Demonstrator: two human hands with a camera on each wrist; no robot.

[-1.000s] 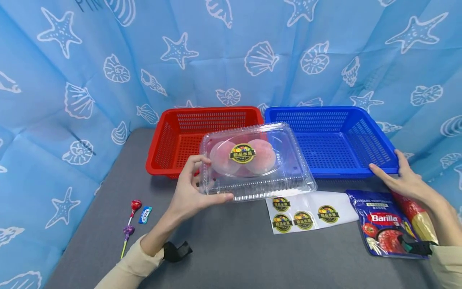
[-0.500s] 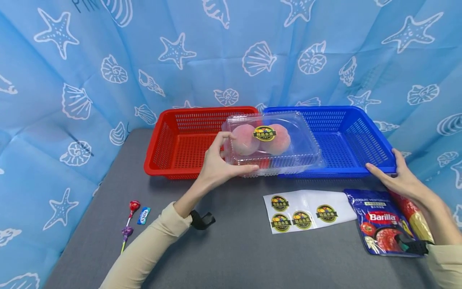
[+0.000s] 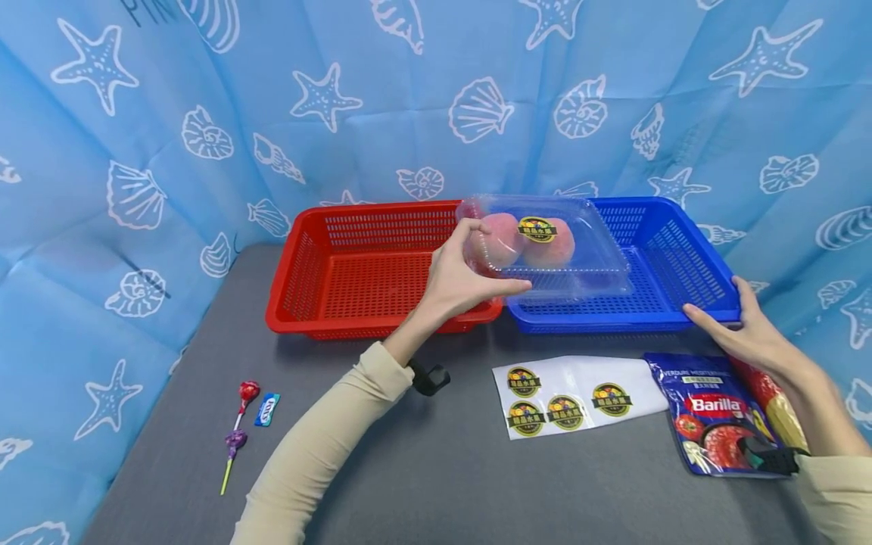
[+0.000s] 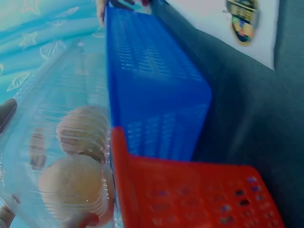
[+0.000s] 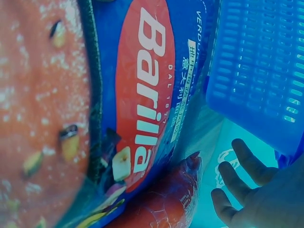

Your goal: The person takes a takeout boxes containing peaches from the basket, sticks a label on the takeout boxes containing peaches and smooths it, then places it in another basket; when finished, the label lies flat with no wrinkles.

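My left hand (image 3: 455, 274) grips the left end of a clear plastic clamshell box (image 3: 596, 253), thumb along its front edge. Inside are two pinkish peaches (image 3: 502, 241), and a round black-and-gold sticker (image 3: 538, 229) is on the lid. The box hangs over the left part of the blue basket (image 3: 640, 318) and overlaps the red basket's right end. In the left wrist view, the box (image 4: 83, 90) is tilted beside both rims. At the blue basket's front right corner, my right hand (image 3: 766, 341) holds the rim between thumb and index finger; the other fingers (image 5: 242, 190) spread outside it.
The red basket (image 3: 381, 325) stands left of the blue one. In front lie a white sticker sheet (image 3: 586, 378), a blue Barilla pouch (image 3: 715, 416) and a red-and-gold packet (image 3: 777, 401). Two lollipops (image 3: 238, 424) and a small blue wrapped sweet (image 3: 267, 409) lie at left.
My left hand has carried the clamshell box right and back, from before the red basket to over the blue one. The right hand stays at the blue basket's corner.
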